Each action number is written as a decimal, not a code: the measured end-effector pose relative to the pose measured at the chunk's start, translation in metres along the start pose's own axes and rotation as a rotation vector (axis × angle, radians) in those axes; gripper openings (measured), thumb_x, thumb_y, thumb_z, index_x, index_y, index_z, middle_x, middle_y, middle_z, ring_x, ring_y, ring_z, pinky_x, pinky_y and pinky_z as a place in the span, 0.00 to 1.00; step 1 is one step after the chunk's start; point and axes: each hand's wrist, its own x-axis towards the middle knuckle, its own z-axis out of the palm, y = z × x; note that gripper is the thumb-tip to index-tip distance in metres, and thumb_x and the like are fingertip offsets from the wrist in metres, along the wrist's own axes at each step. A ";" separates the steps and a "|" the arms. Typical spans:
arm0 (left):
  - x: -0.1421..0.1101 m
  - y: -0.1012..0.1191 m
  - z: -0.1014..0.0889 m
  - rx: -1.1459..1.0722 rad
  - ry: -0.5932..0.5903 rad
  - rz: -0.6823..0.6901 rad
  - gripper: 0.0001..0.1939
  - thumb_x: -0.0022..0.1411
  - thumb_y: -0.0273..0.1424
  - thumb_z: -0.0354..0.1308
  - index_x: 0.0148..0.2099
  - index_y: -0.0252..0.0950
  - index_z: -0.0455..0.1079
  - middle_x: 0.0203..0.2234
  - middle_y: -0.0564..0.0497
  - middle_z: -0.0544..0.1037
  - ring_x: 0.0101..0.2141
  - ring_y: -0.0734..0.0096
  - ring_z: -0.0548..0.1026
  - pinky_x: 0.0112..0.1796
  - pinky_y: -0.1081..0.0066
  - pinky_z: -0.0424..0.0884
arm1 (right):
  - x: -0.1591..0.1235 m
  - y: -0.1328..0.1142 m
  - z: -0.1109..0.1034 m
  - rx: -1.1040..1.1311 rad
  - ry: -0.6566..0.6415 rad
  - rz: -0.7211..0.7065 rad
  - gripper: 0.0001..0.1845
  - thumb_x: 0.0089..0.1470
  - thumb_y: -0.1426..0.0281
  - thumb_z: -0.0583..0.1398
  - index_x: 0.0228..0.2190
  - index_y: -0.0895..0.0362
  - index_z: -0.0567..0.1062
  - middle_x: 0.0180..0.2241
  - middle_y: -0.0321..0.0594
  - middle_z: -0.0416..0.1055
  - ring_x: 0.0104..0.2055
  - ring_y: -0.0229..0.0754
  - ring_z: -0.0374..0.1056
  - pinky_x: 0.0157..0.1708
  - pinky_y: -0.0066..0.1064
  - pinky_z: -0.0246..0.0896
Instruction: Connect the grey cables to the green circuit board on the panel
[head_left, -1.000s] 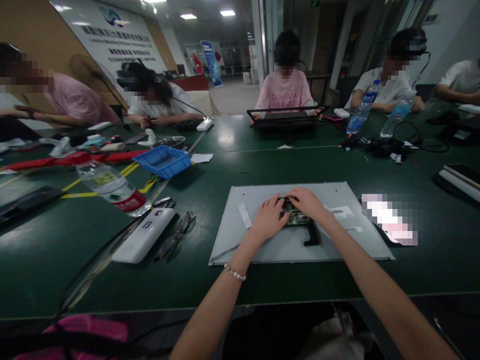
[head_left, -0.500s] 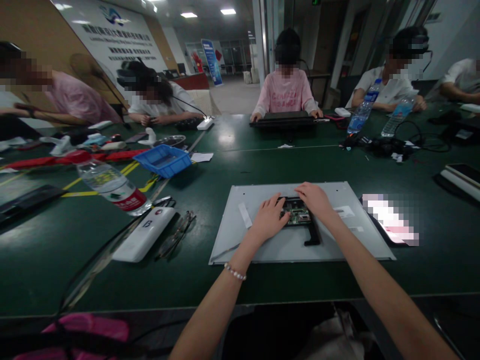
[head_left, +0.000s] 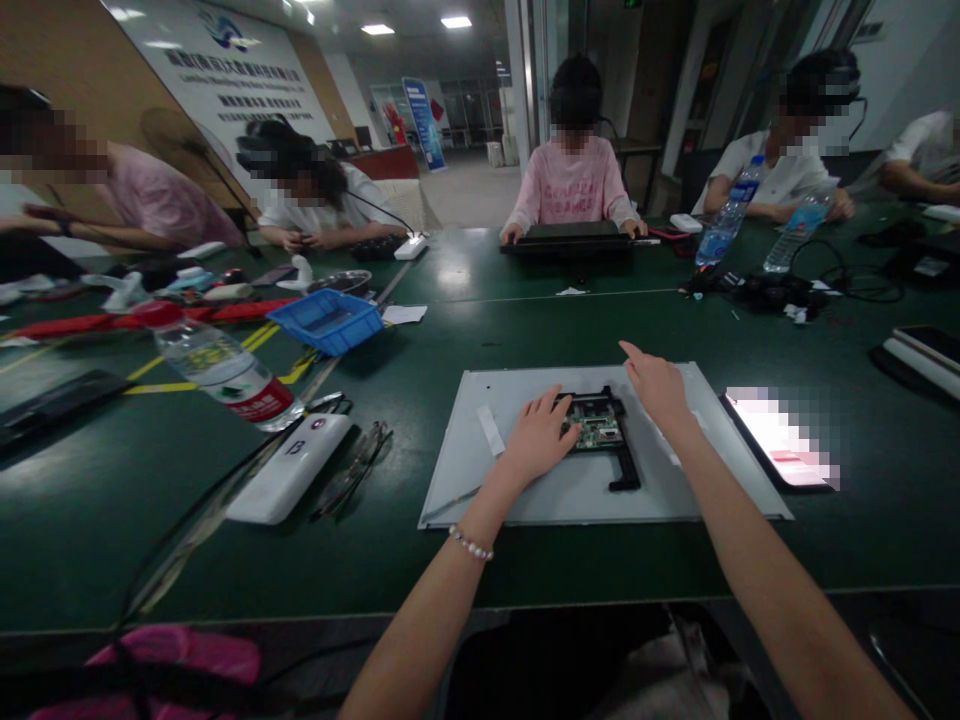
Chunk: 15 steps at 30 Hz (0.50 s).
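On a light grey metal panel [head_left: 517,500] lies a black plastic frame [head_left: 627,470] that carries a green circuit board [head_left: 600,432]. My left hand [head_left: 537,432] rests at the frame's left edge, with its fingers stretched out and its thumb touching the board. That hand hides the frame's left side. My right hand [head_left: 658,388] hovers right of the frame, apart from it, index finger extended and nothing in it. Its other fingers are partly hidden from this angle. A white strip [head_left: 491,430] is on the panel left of my left hand.
A phone [head_left: 784,445] lies right of the panel. Left are glasses [head_left: 352,470], a white power bank [head_left: 291,470], a red-capped water bottle [head_left: 225,372] and a blue bin [head_left: 326,318]. Several people sit around the green table [head_left: 420,345]; one opposite holds a black panel [head_left: 574,240].
My right hand has lifted off the frame's upper right corner and moved right, uncovering that corner. My left hand and the frame have stayed in place.
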 end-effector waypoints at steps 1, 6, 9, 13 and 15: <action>0.000 0.000 0.000 -0.001 0.000 0.003 0.25 0.66 0.42 0.41 0.61 0.36 0.55 0.61 0.43 0.54 0.58 0.56 0.58 0.56 0.58 0.55 | 0.001 -0.001 0.001 0.006 -0.013 -0.005 0.23 0.62 0.71 0.46 0.58 0.55 0.59 0.35 0.46 0.75 0.35 0.45 0.71 0.35 0.32 0.60; 0.000 0.000 0.001 -0.004 0.000 0.005 0.25 0.67 0.43 0.40 0.61 0.36 0.54 0.61 0.43 0.55 0.58 0.56 0.57 0.56 0.58 0.55 | 0.003 0.000 0.005 0.040 -0.065 -0.055 0.17 0.60 0.72 0.48 0.46 0.57 0.71 0.38 0.46 0.75 0.40 0.45 0.70 0.39 0.30 0.59; 0.000 0.000 0.001 -0.001 0.004 0.004 0.25 0.67 0.42 0.40 0.61 0.36 0.54 0.61 0.44 0.54 0.58 0.56 0.57 0.56 0.58 0.54 | 0.003 0.001 0.008 0.049 -0.077 -0.081 0.16 0.60 0.73 0.48 0.43 0.55 0.74 0.40 0.44 0.75 0.43 0.43 0.69 0.41 0.30 0.59; 0.000 0.001 0.000 0.004 -0.008 -0.003 0.25 0.67 0.42 0.40 0.61 0.37 0.54 0.62 0.45 0.54 0.59 0.57 0.56 0.56 0.58 0.54 | 0.003 0.001 0.010 0.065 -0.073 -0.087 0.17 0.59 0.73 0.49 0.43 0.55 0.74 0.42 0.43 0.74 0.44 0.42 0.68 0.43 0.29 0.58; 0.000 0.001 0.000 0.002 -0.015 -0.004 0.25 0.67 0.42 0.39 0.61 0.37 0.54 0.62 0.45 0.54 0.59 0.57 0.56 0.56 0.58 0.54 | 0.002 0.000 0.010 0.079 -0.066 -0.089 0.17 0.59 0.73 0.49 0.43 0.55 0.74 0.42 0.44 0.74 0.45 0.42 0.68 0.43 0.29 0.58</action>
